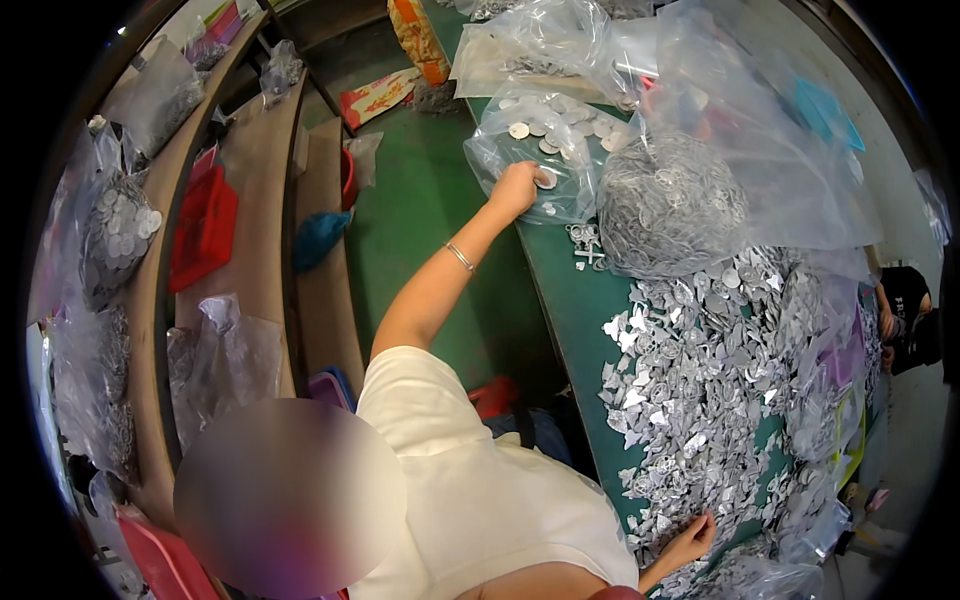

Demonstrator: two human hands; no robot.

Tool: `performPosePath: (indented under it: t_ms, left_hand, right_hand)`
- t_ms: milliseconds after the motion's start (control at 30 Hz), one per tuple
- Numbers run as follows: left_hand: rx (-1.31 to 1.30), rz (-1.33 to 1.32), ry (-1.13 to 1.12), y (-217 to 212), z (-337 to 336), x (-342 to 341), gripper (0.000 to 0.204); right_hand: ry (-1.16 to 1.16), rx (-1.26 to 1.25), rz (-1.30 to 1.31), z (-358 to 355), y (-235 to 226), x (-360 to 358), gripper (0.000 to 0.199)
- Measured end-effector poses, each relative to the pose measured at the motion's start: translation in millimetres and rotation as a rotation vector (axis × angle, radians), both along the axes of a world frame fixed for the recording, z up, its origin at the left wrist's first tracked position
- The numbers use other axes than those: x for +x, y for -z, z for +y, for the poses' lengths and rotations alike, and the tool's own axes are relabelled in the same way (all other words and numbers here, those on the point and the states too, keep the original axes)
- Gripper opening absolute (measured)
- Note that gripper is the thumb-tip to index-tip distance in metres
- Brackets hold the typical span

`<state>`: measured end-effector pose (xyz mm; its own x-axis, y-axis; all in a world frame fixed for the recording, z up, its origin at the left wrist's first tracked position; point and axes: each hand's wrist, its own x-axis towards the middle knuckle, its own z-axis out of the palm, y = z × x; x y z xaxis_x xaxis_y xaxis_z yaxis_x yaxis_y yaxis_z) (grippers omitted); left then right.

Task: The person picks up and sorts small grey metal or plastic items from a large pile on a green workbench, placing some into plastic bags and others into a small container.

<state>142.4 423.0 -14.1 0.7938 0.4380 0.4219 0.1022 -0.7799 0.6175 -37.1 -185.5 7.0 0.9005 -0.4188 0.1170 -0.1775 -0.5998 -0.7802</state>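
My left hand (pixel 516 190) reaches over a clear plastic bag (pixel 577 205) at the table's near-left edge, fingers closed on a round silver disc (pixel 545 178). More flat discs (pixel 572 128) lie inside that bag. Far lower right, my right hand (pixel 690 540) rests against a wide heap of small silver metal pieces (pixel 690 400), its fingertips pinched together; whatever is between them is too small to tell. Beside the left hand's bag sits a large clear bag of tangled grey metal pieces (pixel 672 205). A few loose charm-like pieces (pixel 586 245) lie just below it.
The green table (pixel 568 300) runs along my right side. Filled plastic bags (pixel 815 400) line its far side, with another person (pixel 905 320) beyond. Wooden shelves (pixel 235 150) on the left hold bags and a red basket (pixel 204 228). Green floor (pixel 420 190) shows between.
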Motion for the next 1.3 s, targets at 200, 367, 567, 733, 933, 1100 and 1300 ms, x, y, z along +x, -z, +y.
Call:
performPosePath:
  t_ms: [200, 367, 567, 733, 933, 1100, 1300]
  left_hand:
    - [-0.099, 0.093, -0.008, -3, 7, 4, 0.052]
    - [0.060, 0.084, -0.085, 3, 2, 17, 0.032]
    - [-0.296, -0.213, -0.059, 10, 25, 53, 0.020]
    - [-0.952, -0.063, -0.078, -7, 23, 113, 0.011]
    - [-0.209, 0.116, 0.031, 35, 61, 167, 0.027]
    - [0.372, 0.330, 0.009, 27, 26, 204, 0.020]
    - [0.799, -0.246, -0.012, 124, 111, 223, 0.011]
  right_hand:
    - [-0.015, -0.049, 0.004, -4, 4, 0, 0.024]
    - [-0.033, -0.072, 0.006, -2, 2, 2, 0.024]
    - [-0.012, -0.069, -0.031, 0, 8, 4, 0.022]
    - [0.047, -0.081, -0.010, -5, 13, 1, 0.022]
    - [0.091, -0.128, 0.025, 14, 4, 6, 0.021]
    - [0.097, -0.261, -0.010, -2, 19, -7, 0.019]
    - [0.070, -0.131, -0.044, 8, 14, 5, 0.016]
